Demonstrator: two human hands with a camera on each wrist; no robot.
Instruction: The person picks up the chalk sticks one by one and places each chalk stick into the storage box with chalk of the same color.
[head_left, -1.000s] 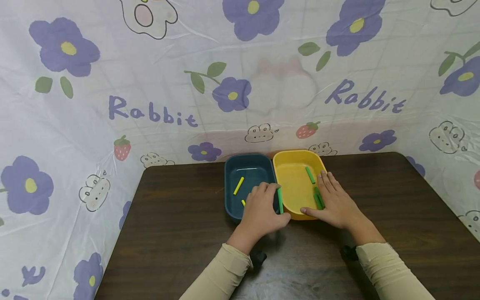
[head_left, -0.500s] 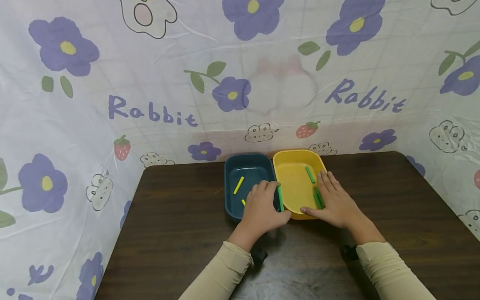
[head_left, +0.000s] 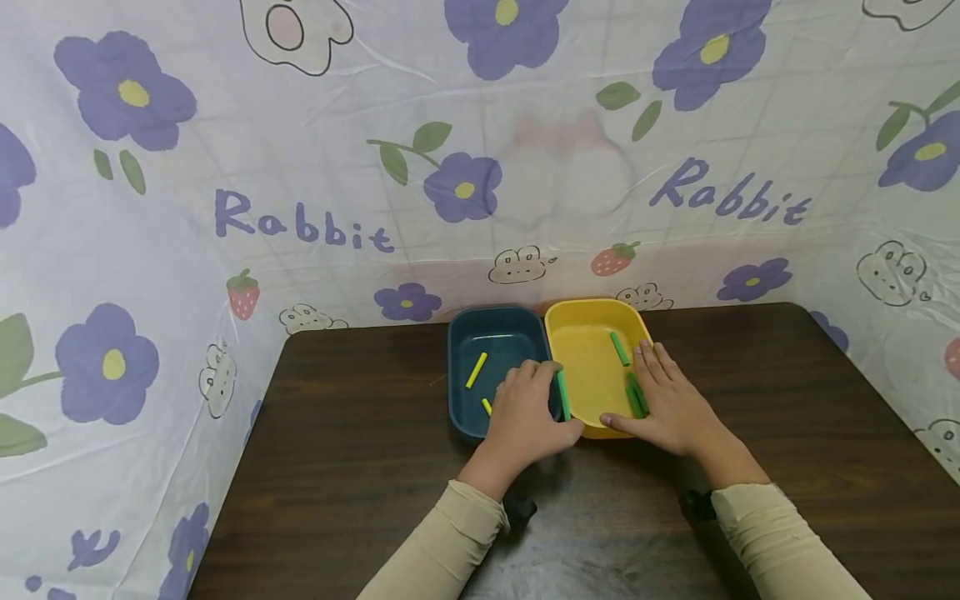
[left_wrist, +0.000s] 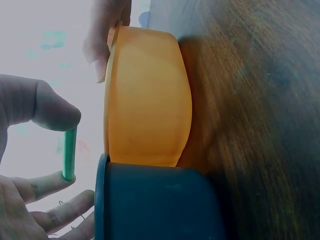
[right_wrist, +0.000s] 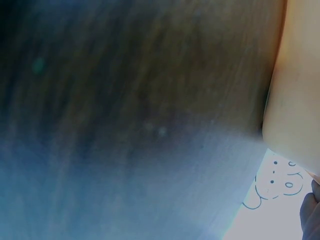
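My left hand (head_left: pixel 528 417) pinches a green chalk-like stick (head_left: pixel 563 395) lengthwise between thumb and a fingertip. It hovers over the seam where the dark blue tray (head_left: pixel 456 367) meets the yellow tray (head_left: pixel 558 310). In the left wrist view the stick (left_wrist: pixel 69 154) is above the rims, clear of both trays. My right hand (head_left: pixel 671 408) rests on the yellow tray's right rim, fingers extended and thumb at the near rim. Inside the yellow tray lie a green stick (head_left: pixel 619 349) and darker-looking green sticks (head_left: pixel 637 396) near that hand. Yellow sticks (head_left: pixel 476 371) lie in the blue tray, one partly hidden.
Both trays stand side by side on a dark wooden table (head_left: pixel 360 433), near its back edge. A printed cloth (head_left: pixel 315 150) hangs behind and along the sides. The right wrist view shows mostly blurred tabletop and the yellow tray's outer wall (right_wrist: pixel 295 90).
Both hands and the trays stay almost in place; the left hand still holds the green stick. The cloth at the left side has shifted to the right.
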